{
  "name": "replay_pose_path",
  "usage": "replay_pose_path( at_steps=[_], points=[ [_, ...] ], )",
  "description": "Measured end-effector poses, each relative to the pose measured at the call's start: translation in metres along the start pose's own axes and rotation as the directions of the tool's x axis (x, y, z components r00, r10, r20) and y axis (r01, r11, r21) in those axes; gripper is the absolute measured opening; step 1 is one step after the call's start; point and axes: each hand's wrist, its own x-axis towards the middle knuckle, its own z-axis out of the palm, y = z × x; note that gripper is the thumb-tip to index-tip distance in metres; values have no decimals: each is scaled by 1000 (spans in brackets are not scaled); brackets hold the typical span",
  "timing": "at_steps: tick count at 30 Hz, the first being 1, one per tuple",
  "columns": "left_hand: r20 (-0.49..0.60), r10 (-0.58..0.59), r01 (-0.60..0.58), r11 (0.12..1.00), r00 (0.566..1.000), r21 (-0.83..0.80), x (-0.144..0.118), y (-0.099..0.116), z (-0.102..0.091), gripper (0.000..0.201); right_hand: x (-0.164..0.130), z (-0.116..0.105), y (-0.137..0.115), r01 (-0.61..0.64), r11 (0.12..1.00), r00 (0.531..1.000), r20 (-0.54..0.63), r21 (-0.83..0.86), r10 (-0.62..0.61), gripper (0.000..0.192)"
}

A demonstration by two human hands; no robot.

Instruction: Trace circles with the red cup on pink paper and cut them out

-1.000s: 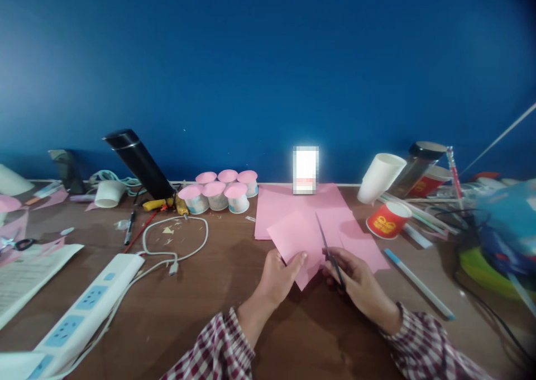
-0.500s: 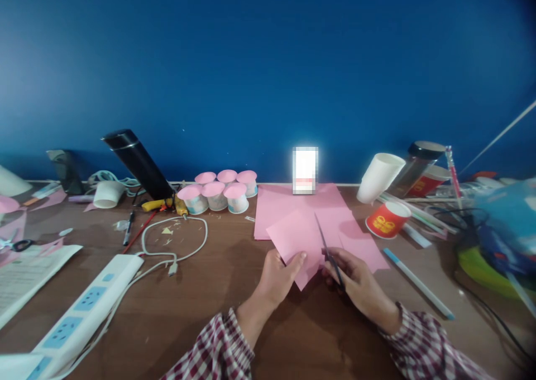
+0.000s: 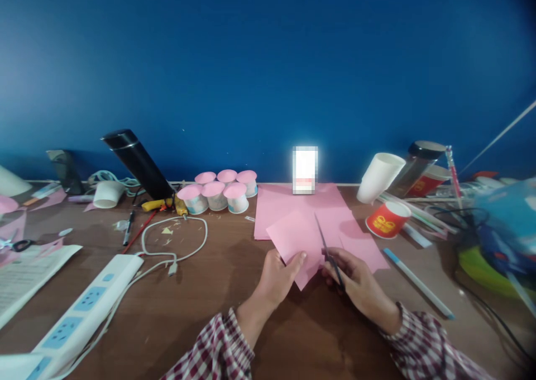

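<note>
Pink paper [image 3: 295, 237] pinched in left hand [image 3: 276, 276]; right hand [image 3: 355, 282] grips scissors [image 3: 329, 248].

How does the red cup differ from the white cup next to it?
The red cup is red with yellow print; the white cup is plain white. The red cup lies low on the table, mouth facing the camera; the white cup leans tilted against the things behind it, mouth up and to the right. The white cup looks taller. Both appear to be paper cups, right of the pink paper.
</note>
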Motion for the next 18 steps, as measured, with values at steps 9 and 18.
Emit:
replay_pose_path(
  at_steps=[9,18],
  points=[
    [11,0,0,1000,1000,18,0,1,0,28,0,0,3,5,1000,1000,10,8,-5,45],
    [17,7,-7,1000,1000,-1,0,0,0,27,2,-1,6,15,1000,999,35,11,-15,44]
  ],
)
